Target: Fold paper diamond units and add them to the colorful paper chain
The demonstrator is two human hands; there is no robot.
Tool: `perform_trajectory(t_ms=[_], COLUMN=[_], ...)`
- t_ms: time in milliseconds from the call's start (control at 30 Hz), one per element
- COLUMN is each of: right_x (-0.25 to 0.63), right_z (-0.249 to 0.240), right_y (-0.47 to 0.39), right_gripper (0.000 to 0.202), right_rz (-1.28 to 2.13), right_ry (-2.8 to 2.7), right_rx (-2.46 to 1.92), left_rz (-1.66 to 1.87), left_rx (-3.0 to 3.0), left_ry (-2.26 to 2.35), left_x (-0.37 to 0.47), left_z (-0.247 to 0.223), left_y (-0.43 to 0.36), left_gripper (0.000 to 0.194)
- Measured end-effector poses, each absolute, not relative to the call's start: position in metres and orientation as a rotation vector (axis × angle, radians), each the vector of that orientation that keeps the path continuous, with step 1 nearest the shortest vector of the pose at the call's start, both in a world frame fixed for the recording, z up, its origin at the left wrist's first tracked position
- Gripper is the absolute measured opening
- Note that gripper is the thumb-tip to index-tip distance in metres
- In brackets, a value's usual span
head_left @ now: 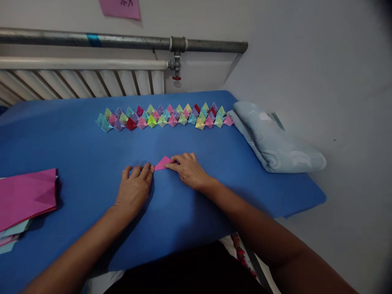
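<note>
A small pink folded paper [161, 164], triangular in outline, lies on the blue table surface between my two hands. My left hand [134, 185] rests palm down to its left, fingers stretched out, with the fingertips at the paper's left corner. From the other side, my right hand [188, 169] has its thumb and fingers closed on the paper's right part, which they cover. Beyond the hands, several folded paper pieces [152, 121] in many colours stand in staggered rows.
A stack of coloured paper sheets [27, 196], pink on top, lies at the left. A folded light-blue cloth [272, 141] sits at the right near the wall. Behind the blue table [76, 155] are a white radiator [82, 83] and a metal pipe [131, 41] with a valve.
</note>
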State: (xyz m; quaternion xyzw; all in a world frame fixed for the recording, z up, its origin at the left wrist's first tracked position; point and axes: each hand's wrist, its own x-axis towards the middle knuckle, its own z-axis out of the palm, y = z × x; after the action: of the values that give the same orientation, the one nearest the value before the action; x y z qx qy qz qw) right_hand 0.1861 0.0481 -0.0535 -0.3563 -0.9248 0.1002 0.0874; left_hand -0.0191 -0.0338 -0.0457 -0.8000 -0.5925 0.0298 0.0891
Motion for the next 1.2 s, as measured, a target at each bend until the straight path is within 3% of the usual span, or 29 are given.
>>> perform_trajectory(t_ms=[233,733,1200], right_x=[0.185,0.187,0.212], right_z=[-0.052,-0.041,-0.037], right_y=[0.045,0.04,0.021], right_gripper=[0.044,0.045,0.046], right_rz=[0.226,0.098,0.048], right_ry=[-2.761,-2.867,-2.869], right_rx=[-1.04,-1.039,-1.22], left_rz=[-0.308,0.086,0.022], left_rx=[-2.321,-2.461,-2.544], left_ry=[-1.802,-1.882,-1.873], left_x=[-0.002,0.015,0.013], left_z=[-0.053,-0.038,-0.031], left_y=[-0.031,-0.022,0.001], left_gripper=[0.045,0.043,0.044])
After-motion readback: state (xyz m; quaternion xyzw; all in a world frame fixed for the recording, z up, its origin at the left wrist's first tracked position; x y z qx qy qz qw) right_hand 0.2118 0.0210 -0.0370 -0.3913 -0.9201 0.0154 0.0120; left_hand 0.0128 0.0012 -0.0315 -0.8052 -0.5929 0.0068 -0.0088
